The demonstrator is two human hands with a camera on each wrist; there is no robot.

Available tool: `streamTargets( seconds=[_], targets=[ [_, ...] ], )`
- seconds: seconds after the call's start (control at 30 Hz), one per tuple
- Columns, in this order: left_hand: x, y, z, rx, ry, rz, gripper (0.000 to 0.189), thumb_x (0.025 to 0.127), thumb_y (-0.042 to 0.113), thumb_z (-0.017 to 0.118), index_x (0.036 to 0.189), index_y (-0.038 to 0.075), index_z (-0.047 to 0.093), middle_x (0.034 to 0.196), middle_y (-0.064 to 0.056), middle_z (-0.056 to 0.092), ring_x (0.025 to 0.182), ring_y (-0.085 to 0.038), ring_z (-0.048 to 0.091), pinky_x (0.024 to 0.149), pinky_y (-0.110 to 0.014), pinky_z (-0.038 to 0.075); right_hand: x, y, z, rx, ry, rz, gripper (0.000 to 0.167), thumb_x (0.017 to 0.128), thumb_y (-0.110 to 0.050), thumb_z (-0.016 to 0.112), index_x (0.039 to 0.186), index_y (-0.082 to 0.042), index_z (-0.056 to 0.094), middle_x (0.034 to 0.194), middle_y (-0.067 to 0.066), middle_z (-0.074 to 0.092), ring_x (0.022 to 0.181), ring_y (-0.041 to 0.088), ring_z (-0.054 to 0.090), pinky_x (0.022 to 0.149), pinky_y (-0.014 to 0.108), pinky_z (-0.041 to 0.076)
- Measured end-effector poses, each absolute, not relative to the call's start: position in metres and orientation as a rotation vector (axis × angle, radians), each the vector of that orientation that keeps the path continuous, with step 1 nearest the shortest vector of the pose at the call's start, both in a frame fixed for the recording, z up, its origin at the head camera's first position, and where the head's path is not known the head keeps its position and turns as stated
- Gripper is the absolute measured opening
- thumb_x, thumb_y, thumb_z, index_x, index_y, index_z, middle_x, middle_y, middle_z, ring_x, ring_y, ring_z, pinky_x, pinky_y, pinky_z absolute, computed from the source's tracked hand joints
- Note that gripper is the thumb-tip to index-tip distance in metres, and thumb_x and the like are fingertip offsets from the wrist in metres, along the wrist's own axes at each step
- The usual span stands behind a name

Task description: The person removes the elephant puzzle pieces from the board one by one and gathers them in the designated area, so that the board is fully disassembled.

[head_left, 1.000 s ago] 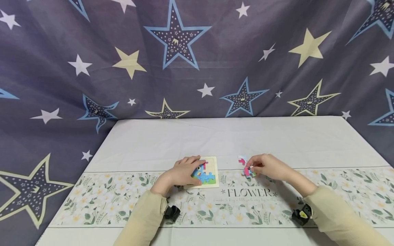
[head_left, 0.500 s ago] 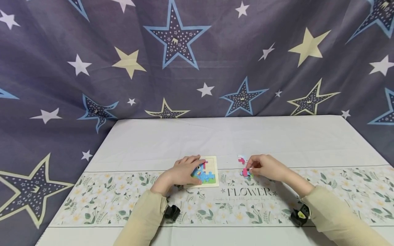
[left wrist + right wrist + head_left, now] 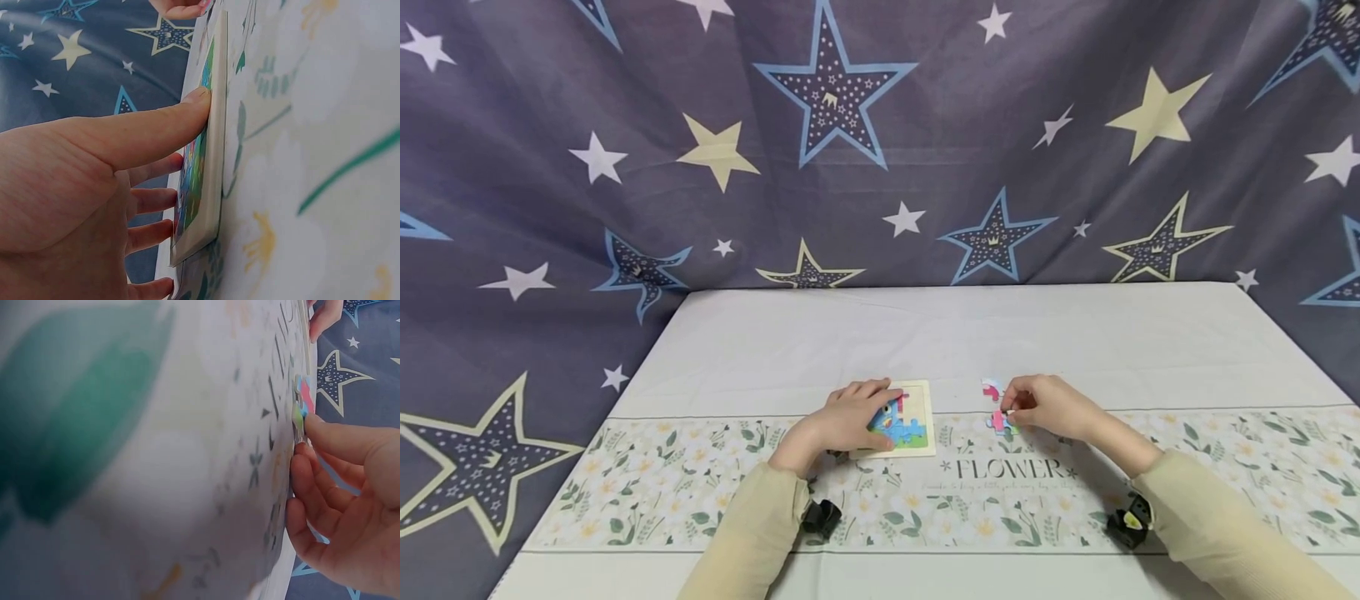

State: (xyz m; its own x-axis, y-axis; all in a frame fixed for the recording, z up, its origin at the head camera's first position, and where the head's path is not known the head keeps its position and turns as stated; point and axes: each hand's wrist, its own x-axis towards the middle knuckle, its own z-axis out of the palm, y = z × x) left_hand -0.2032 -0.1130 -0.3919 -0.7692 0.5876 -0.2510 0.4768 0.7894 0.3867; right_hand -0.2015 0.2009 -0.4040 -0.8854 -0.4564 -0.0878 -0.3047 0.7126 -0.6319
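My left hand (image 3: 846, 421) rests on a small square jigsaw puzzle in a pale wooden tray (image 3: 929, 433). In the left wrist view its thumb lies along the near edge of the tray (image 3: 215, 181), and the fingers are spread over the left part. Blue and green pieces fill the lower and left parts; the upper right shows bare wood. To the right, my right hand (image 3: 1056, 406) pinches a pink, blue and green puzzle piece (image 3: 1000, 422) low at the tablecloth. In the right wrist view the piece (image 3: 305, 394) sits beyond the thumb; its contact with the cloth is unclear.
Another pink and white puzzle piece (image 3: 992, 389) lies just behind the pinched one. A white cloth with a floral band (image 3: 970, 525) covers the table. A dark star-patterned curtain (image 3: 865, 192) hangs along the back and left side.
The piece in my right fingers has turned slightly and lies flatter, a little apart from the piece behind it. My left hand stays on the puzzle tray.
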Motion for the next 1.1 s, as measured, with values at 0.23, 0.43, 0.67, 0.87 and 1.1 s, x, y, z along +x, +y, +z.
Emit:
streamTargets(
  seconds=[0.23, 0.43, 0.67, 0.87, 1.1],
  targets=[
    [-0.203, -0.112, -0.391, 0.799, 2.613, 0.442, 0.072, 0.084, 0.037, 0.063, 0.145, 0.019, 0.027, 0.151, -0.009, 0.019, 0.136, -0.032, 0.017, 0.105, -0.055, 0.017, -0.201, 0.2, -0.405, -0.615, 2.709, -0.906, 0.004, 0.084, -0.012, 0.064, 0.085, -0.007, 0.064, 0.074, -0.004, 0.058, 0.061, 0.01, 0.048, 0.056, 0.024, 0.042],
    [-0.203, -0.113, -0.392, 0.798, 2.611, 0.439, 0.073, 0.084, 0.037, 0.063, 0.145, 0.02, 0.027, 0.151, -0.009, 0.018, 0.136, -0.032, 0.017, 0.105, -0.055, 0.017, -0.202, 0.2, -0.407, -0.611, 2.698, -0.896, 0.005, 0.084, -0.013, 0.064, 0.083, -0.008, 0.064, 0.069, -0.004, 0.057, 0.058, 0.01, 0.046, 0.055, 0.023, 0.041],
    [-0.203, -0.113, -0.393, 0.788, 2.608, 0.447, 0.073, 0.084, 0.038, 0.063, 0.145, 0.021, 0.026, 0.151, -0.007, 0.017, 0.137, -0.03, 0.016, 0.106, -0.055, 0.016, -0.203, 0.2, -0.407, -0.614, 2.693, -0.908, 0.004, 0.084, -0.011, 0.064, 0.085, -0.008, 0.063, 0.068, -0.003, 0.055, 0.057, 0.01, 0.045, 0.053, 0.023, 0.039],
    [-0.204, -0.113, -0.394, 0.799, 2.619, 0.436, 0.073, 0.083, 0.038, 0.063, 0.145, 0.021, 0.027, 0.151, -0.007, 0.018, 0.137, -0.03, 0.017, 0.105, -0.055, 0.018, -0.206, 0.2, -0.406, -0.631, 2.717, -0.922, 0.004, 0.085, -0.01, 0.061, 0.087, -0.012, 0.064, 0.07, -0.005, 0.057, 0.057, 0.009, 0.048, 0.053, 0.023, 0.042],
    [-0.204, -0.112, -0.393, 0.791, 2.611, 0.439, 0.074, 0.084, 0.038, 0.063, 0.145, 0.021, 0.026, 0.151, -0.006, 0.018, 0.137, -0.03, 0.016, 0.106, -0.054, 0.016, -0.208, 0.19, -0.394, -0.646, 2.735, -0.926, 0.006, 0.085, -0.014, 0.063, 0.089, -0.01, 0.065, 0.074, -0.005, 0.06, 0.062, 0.009, 0.052, 0.058, 0.024, 0.043]
  ],
)
